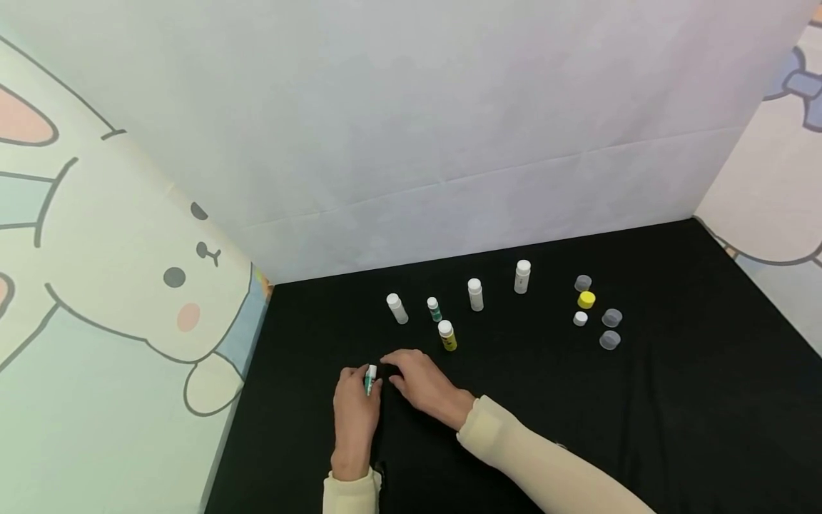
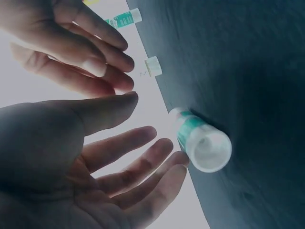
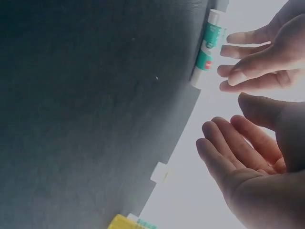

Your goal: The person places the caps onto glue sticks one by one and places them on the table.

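A glue stick (image 1: 369, 383) with a teal-and-white label lies on the black cloth between my hands. Its hollow white end faces the camera in the left wrist view (image 2: 207, 149), and its label shows in the right wrist view (image 3: 211, 43). My left hand (image 1: 355, 408) is alongside it, loosely bent fingertips right at its side and not wrapped round it. Just to the right, my right hand (image 1: 425, 384) holds nothing; its fingers are relaxed and the thumb stands apart from them.
Beyond the hands stand a yellow stick (image 1: 448, 341), a small teal stick (image 1: 436, 311) and white sticks (image 1: 476, 297), all white-capped. Farther right lie a yellow cap (image 1: 586, 300), a white cap (image 1: 581, 318) and clear cups (image 1: 611, 318). A pale curtain (image 1: 449, 214) rises behind.
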`<state>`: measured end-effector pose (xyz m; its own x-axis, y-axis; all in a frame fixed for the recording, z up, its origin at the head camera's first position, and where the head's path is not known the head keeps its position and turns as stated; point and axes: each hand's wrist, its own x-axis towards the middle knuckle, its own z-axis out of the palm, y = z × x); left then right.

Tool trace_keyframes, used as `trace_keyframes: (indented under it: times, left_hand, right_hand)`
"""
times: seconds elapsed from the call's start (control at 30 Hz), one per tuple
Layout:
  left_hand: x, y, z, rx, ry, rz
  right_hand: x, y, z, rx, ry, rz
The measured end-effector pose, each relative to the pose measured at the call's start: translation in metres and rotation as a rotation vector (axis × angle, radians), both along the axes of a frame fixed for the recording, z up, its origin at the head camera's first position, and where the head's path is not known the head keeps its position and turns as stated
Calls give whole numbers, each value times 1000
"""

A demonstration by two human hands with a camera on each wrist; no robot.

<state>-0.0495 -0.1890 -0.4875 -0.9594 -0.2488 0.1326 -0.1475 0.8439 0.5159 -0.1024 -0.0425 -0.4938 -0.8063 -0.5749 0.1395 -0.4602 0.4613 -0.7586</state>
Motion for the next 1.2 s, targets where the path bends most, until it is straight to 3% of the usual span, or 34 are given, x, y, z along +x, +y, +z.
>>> trace_keyframes:
  times: [0.23, 0.83, 1.2]
  left_hand:
    - [-3, 11, 1, -2, 34, -12]
    - [-10, 41, -2, 40, 51, -154]
    - [-18, 58, -7, 158, 10, -200]
  right_hand:
    - [5, 13, 4, 0, 17, -9]
    - [11, 42, 3, -59, 48, -40]
    - [15, 62, 1, -66, 56, -68]
